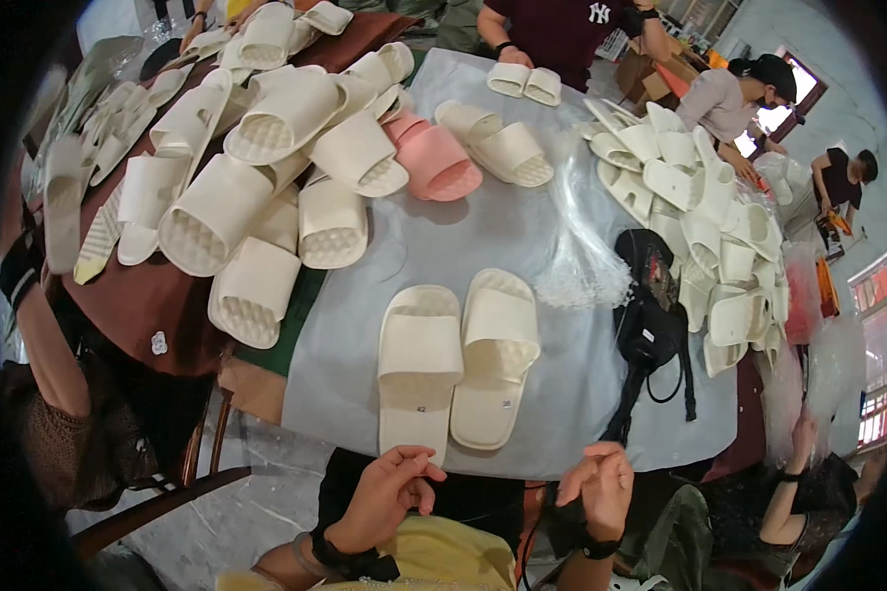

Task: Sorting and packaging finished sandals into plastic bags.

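Two cream slide slippers lie side by side on the table, toes pointing away from me: a left slipper (pixel 419 340) and a right slipper (pixel 500 335). My left hand (pixel 389 497) is just below the left slipper's heel, its fingers loosely bent and apart, with nothing visible in them. Over the near table edge, to the right of the slippers, is my right hand (pixel 604 483); its fingers curl slightly and hold nothing I can see. Farther back lie a pink slipper (pixel 434 160) and another cream pair (pixel 498 143).
Heaped cream slippers (pixel 217 217) cover the left side, and another slipper pile (pixel 695 197) lies right. Between them are clear plastic bags (pixel 577 236) and a black strapped bag (pixel 650 305) on the grey cover (pixel 355 384). A person (pixel 562 30) stands across the table; others are around.
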`<action>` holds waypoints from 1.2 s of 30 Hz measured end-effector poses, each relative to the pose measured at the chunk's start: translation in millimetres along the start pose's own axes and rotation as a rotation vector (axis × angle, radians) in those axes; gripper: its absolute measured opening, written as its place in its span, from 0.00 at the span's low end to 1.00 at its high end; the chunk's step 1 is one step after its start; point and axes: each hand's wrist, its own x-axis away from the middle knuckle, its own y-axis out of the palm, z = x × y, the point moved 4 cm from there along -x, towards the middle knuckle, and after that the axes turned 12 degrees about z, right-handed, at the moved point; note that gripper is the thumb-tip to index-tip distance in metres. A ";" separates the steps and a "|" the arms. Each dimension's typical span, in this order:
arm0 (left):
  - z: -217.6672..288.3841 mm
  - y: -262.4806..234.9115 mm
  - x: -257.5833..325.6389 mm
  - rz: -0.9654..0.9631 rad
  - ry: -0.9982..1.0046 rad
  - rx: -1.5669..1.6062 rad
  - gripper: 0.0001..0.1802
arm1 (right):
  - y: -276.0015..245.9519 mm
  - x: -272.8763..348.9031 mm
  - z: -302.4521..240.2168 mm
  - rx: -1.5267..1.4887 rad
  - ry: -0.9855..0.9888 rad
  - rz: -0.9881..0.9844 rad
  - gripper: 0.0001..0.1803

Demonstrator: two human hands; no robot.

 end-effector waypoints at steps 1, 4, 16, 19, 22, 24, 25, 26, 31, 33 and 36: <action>0.0 -3.9 -1.7 0.011 -0.008 0.017 0.11 | -7.7 -3.5 1.1 0.138 -0.078 0.098 0.20; 3.7 -7.0 -4.9 0.019 -0.029 0.064 0.11 | 7.8 -17.4 -7.8 0.418 -0.267 0.247 0.20; 28.7 26.5 -62.7 -0.004 0.209 0.102 0.12 | 116.8 -132.7 -3.1 0.488 0.101 -0.054 0.13; 31.6 33.2 -64.4 0.018 0.247 0.049 0.12 | 122.2 -171.4 15.8 0.796 -0.293 -0.162 0.13; 33.1 33.5 -71.5 0.039 0.278 0.025 0.11 | 141.0 -183.2 16.9 0.997 -0.481 -0.225 0.11; 35.2 32.8 -73.9 0.045 0.287 0.023 0.11 | 148.0 -180.9 22.8 0.979 0.004 -0.211 0.12; 37.0 33.5 -74.1 0.051 0.287 -0.010 0.11 | 151.2 -182.8 25.5 0.984 0.003 -0.214 0.12; 38.2 33.4 -74.4 0.057 0.288 -0.043 0.11 | 153.7 -185.4 31.2 0.981 0.034 -0.234 0.13; 34.6 34.9 -85.1 0.036 0.327 -0.088 0.13 | 155.8 -188.3 48.5 0.977 0.088 -0.276 0.14; 33.4 35.4 -84.4 0.030 0.340 -0.102 0.13 | 158.1 -186.3 44.2 0.926 -0.120 -0.224 0.11; 34.5 31.6 -59.3 -0.041 0.364 -0.167 0.15 | 157.9 -161.6 27.3 0.721 -0.258 -0.057 0.11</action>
